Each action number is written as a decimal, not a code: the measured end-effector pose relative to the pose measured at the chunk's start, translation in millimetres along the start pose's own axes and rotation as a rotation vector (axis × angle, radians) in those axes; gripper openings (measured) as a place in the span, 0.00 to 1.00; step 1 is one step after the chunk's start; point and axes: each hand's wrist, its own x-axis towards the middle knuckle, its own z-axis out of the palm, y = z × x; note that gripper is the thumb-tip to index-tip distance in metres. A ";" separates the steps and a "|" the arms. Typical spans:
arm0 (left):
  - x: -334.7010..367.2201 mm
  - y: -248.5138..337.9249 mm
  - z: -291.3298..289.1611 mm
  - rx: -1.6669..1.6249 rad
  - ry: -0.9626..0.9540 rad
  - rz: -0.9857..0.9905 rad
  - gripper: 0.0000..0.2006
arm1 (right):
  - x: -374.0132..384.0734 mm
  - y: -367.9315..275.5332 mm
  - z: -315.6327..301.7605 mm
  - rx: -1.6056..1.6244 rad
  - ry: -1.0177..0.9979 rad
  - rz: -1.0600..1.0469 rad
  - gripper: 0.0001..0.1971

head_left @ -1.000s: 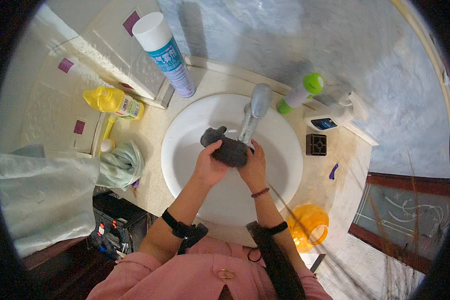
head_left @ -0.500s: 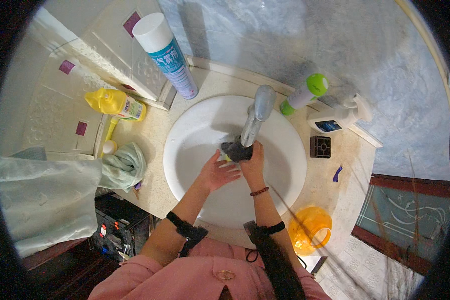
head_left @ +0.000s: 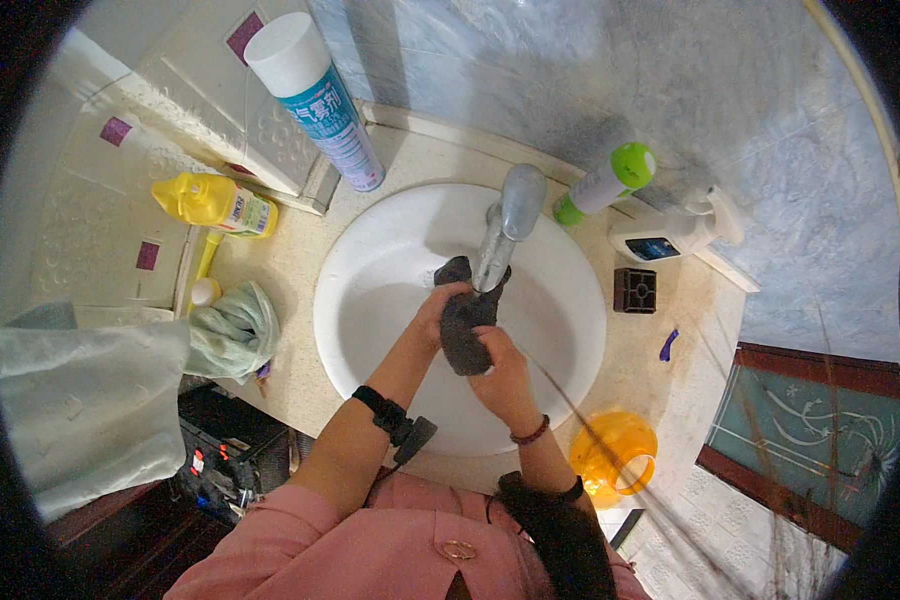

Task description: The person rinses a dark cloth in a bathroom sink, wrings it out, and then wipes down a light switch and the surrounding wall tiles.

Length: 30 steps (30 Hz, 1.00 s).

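Note:
Under the spout of the metal faucet [head_left: 515, 205], a dark grey sock [head_left: 463, 335] hangs stretched lengthwise between my hands, inside the white oval sink [head_left: 355, 390]. My left hand [head_left: 434, 314] grips its left edge, close to the spout's end. Lower down, my right hand [head_left: 504, 370] has its fingers closed on the sock's right side near the bottom end. Part of the sock's upper end lies behind the spout. Whether water is running I cannot make out.
Left of the sink stand a tall spray can [head_left: 335, 130], a yellow bottle [head_left: 235, 210] and a crumpled pale green cloth [head_left: 232, 335]. On the right are a green-capped can [head_left: 595, 190], a white spray bottle [head_left: 660, 240], a black square holder [head_left: 634, 291] and an orange plastic container [head_left: 595, 450].
The bunched sock is now spread out and lower in the sink. My left hand, open before, has closed on its edge. My right hand has come down from beside the spout.

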 end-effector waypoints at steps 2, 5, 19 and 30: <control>-10.8 -12.3 7.4 0.159 0.192 0.298 0.11 | 0.1 15.2 -7.4 0.102 0.010 0.129 0.17; -0.4 -3.6 -9.8 -0.159 0.068 0.040 0.11 | 12.7 47.9 -23.5 0.868 -0.017 0.446 0.23; -50.6 -15.0 32.9 -0.238 0.032 -0.019 0.21 | 38.7 89.0 41.0 0.958 0.292 0.486 0.17; -43.5 -12.2 -4.3 -0.006 -0.021 -0.239 0.21 | 48.2 81.7 32.3 1.664 -0.312 0.720 0.18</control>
